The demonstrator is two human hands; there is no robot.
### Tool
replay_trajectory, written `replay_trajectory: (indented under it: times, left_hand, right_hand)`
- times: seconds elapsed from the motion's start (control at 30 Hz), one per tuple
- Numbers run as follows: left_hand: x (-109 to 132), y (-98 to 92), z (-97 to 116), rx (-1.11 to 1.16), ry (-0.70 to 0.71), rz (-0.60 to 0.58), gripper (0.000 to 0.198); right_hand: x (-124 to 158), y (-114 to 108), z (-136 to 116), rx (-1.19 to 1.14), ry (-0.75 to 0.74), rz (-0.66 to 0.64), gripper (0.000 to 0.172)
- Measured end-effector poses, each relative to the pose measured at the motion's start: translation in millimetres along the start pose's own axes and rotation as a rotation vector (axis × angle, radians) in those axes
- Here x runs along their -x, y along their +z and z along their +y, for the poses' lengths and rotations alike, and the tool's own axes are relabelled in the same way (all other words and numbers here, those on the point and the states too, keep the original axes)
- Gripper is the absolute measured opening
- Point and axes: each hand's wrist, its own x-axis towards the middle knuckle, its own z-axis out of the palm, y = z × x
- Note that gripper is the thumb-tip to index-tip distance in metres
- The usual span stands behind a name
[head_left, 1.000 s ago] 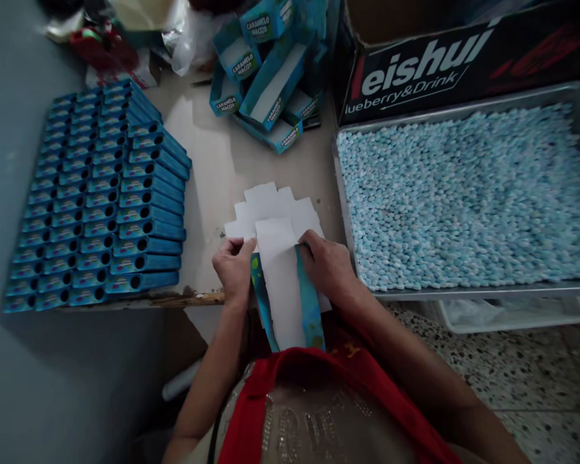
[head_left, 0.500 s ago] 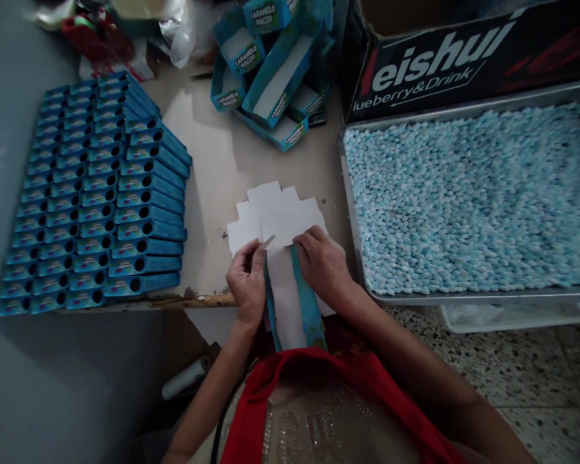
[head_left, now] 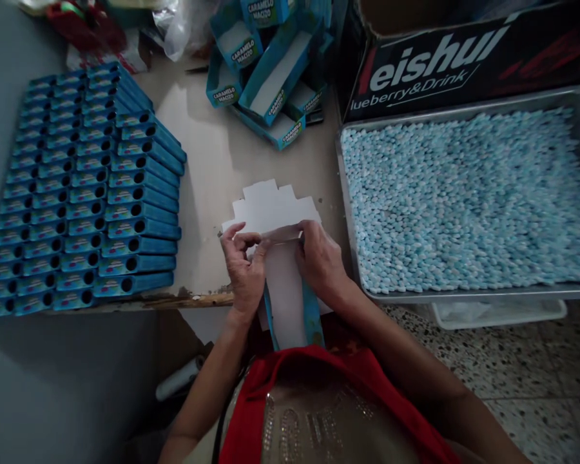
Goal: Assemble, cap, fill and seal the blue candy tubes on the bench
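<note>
A flat carton blank (head_left: 286, 293), white inside with blue printed sides, lies over the table's near edge with its long sides bent up. My left hand (head_left: 242, 267) pinches its left side and end flap. My right hand (head_left: 319, 259) grips the right side, fingers curled on the folded-up end flap. Beneath it lies a small stack of more white carton blanks (head_left: 270, 205).
Rows of small closed blue boxes (head_left: 84, 187) fill the table's left part. A pile of open blue "Caramelo Macizo" display boxes (head_left: 265, 77) sits at the back. A metal tray (head_left: 464, 293) of pale blue candies is on the right, with a black cardboard box (head_left: 459, 58) behind it.
Both hands slid up to the blank's far end and lifted its end flap upright. The long side walls came closer together.
</note>
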Motion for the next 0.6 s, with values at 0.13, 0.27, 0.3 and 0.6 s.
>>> replay_trajectory:
  times: [0.13, 0.27, 0.3, 0.6]
  left_hand:
    - [-5, -15.0, 4, -0.203, 0.147, -0.131, 0.031]
    - [-3, -32.5, 10, -0.188, -0.02, -0.278, 0.025]
    - [-2, -35.3, 11, -0.168, -0.056, -0.314, 0.021]
    - [2, -21.6, 13, -0.134, -0.114, -0.35, 0.04]
  right_hand:
    - [2, 0, -2, -0.117, 0.06, 0.03, 0.045]
    - [11, -17, -2, -0.178, -0.064, -0.111, 0.041]
    - [11, -25, -2, -0.185, -0.101, -0.17, 0.037]
    - [-33, -49, -6, 0.009, -0.102, -0.461, 0.036]
